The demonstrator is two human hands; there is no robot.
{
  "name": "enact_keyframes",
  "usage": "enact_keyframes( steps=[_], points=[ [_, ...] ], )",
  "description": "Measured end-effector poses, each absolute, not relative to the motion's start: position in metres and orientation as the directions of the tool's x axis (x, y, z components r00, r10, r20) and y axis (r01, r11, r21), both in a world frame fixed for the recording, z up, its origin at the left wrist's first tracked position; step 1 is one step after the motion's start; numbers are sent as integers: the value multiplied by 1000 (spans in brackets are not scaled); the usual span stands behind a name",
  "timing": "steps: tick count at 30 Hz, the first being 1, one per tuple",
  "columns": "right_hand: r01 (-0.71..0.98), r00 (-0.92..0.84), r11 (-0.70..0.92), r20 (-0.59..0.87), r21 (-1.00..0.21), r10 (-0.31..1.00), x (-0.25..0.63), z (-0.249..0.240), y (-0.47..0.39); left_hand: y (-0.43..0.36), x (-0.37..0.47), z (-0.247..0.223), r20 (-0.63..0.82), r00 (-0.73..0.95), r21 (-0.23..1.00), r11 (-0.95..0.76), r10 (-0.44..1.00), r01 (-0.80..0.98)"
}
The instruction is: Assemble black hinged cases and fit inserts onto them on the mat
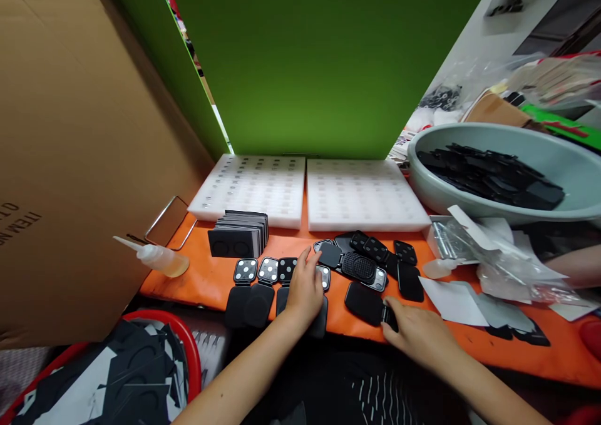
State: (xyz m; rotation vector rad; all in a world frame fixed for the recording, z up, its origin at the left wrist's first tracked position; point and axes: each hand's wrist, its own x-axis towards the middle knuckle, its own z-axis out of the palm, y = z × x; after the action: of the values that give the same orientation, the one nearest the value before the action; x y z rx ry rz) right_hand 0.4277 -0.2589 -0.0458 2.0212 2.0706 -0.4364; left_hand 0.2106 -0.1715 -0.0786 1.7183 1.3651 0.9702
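Gently level the flat black plate point(364, 302) pinched in right hand point(416, 331), right of white-dotted tile row point(268, 270); left hand point(305, 293) grip unclear.

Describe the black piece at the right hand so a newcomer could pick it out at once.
Find the orange tabletop, then the jumbled pile of pieces mid-table. Just nearer the viewer lies the black piece, round-cornered. Alone among its neighbours, it has the right hand at its hinge.
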Motion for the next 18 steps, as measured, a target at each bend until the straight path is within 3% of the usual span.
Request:
enact_keyframes(
  steps=[2,4,6,8,9,11,14,18],
  points=[
    [985,-125,81,-307,-150,944,431,-42,-266,-179,208,-70,35,208,928,-109,978,356],
    [937,-284,215,-242,-275,928,426,-37,-273,-189,204,-60,-245,370,960,170,896,224],
    [859,-425,336,-173,-386,889,413,-33,-275,-201,197,-52,-481,637,834,538,603,121],
    [792,-497,397,-112,-463,860,396,-29,-271,-210,189,-49,-477,830,622,778,290,86],
    [764,-508,410,-72,-498,859,388,-28,-268,-213,184,-49,-440,870,542,839,223,59],
    [717,-467,409,45,-564,883,378,-24,-260,-216,175,-53,-414,871,446,893,265,-59],
    [672,-273,364,241,-645,931,374,-21,-250,-214,167,-59,-437,784,427,869,440,-250],
    [648,-42,222,257,-729,965,374,-27,-249,-220,174,-56,-421,772,453,848,476,-276]
  ],
)
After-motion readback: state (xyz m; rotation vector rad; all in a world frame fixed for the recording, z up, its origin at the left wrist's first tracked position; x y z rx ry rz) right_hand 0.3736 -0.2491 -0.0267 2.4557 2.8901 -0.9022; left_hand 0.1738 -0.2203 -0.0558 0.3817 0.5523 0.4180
